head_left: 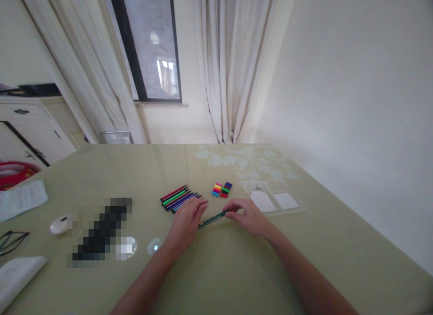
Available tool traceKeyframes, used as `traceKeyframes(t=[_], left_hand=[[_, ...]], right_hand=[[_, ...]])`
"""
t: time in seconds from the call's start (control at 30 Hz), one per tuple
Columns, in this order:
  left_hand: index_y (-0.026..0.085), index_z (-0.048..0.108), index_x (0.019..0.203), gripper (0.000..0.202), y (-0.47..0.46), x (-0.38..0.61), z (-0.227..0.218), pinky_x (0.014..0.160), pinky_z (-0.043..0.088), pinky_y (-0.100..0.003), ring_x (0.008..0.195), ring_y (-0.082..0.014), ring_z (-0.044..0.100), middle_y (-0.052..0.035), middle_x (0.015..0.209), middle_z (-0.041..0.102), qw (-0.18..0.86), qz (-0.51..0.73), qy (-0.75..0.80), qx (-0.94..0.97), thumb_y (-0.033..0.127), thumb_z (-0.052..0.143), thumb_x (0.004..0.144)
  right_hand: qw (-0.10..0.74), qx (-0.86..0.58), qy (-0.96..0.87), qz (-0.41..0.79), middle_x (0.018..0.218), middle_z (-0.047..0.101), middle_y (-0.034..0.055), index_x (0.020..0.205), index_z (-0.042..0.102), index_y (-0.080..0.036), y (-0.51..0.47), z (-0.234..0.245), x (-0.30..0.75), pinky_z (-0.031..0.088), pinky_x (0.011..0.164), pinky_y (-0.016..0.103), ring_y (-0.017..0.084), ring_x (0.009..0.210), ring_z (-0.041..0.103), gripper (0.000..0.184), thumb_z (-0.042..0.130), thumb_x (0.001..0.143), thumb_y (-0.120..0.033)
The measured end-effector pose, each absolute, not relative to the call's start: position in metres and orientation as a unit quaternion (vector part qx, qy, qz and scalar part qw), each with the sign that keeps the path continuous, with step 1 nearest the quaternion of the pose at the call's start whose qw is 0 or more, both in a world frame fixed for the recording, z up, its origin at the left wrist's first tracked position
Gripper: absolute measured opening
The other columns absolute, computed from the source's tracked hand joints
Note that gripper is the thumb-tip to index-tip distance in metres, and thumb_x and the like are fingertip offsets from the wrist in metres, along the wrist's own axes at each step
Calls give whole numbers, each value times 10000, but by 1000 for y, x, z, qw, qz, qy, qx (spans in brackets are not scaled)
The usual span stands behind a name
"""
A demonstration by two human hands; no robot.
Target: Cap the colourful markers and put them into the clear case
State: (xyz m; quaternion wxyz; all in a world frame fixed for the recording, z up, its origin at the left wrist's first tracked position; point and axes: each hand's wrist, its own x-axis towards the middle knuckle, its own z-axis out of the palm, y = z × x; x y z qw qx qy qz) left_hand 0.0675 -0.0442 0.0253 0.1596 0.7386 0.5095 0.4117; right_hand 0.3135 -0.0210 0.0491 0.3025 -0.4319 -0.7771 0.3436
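Note:
The thumb and fingers of my right hand [248, 215] pinch the right end of a dark green felt-tip pen [213, 219], held slanting over the table. Its left end reaches the edge of my left hand [187, 217], whose fingers stretch to the right, close together, over the near end of a row of pens. Whether my left hand touches the green pen is hidden. The row of coloured felt-tip pens [174, 197] lies side by side, tips pointing right and away. Beyond the hands, two small groups of short coloured pieces, looking like pen caps, lie together: bright ones [217, 189] and darker ones [226, 190].
A clear plastic case [278, 211] with white inserts lies open at the right. On the left are a white mouse [59, 225], a blurred dark object [103, 229], glasses [13, 240], a tissue pack [23, 200] and a white object [20, 279]. A wall borders the table's right side.

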Motion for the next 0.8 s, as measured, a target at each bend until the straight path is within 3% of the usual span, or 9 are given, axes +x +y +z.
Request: traceKeyframes(t=[0.13,0.27,0.37,0.53,0.8], left_hand=[[222,700,985,199,-38,52,29,895,514,-390,987,-250,661,-65,1034,732,89,359,603,706,295,515,1004],[229,682,918,97,-39,51,28,894,476,-388,1016,-272,637,-67,1018,709,41,254,634,729,265,598,951],[223,661,866,100,-40,54,27,867,460,-368,1001,-267,629,-78,1008,698,38,215,632,743,266,615,944],[215,659,866,111,-39,55,24,855,438,-358,989,-262,616,-73,985,690,41,205,628,750,272,617,951],[215,681,920,145,-39,60,18,883,429,-356,1006,-254,607,-70,1019,690,42,207,601,771,285,582,1000]], right_hand=[[228,-447,-809,308,910,778,27,901,780,-222,-22,49,320,522,833,315,199,878,702,90,735,829,-195],[250,-464,-815,242,1052,761,51,961,780,-218,-12,48,313,494,918,323,210,1002,685,102,732,872,-225],[251,-502,-811,165,1052,747,66,989,787,-207,11,51,300,472,945,307,201,1014,670,135,660,951,-236],[138,-579,-803,39,1111,738,100,1065,805,-202,57,55,276,442,946,266,198,1075,646,249,575,1024,-287],[98,-609,-786,29,953,781,158,885,834,-142,82,53,261,484,794,303,260,921,715,248,686,949,-331]])
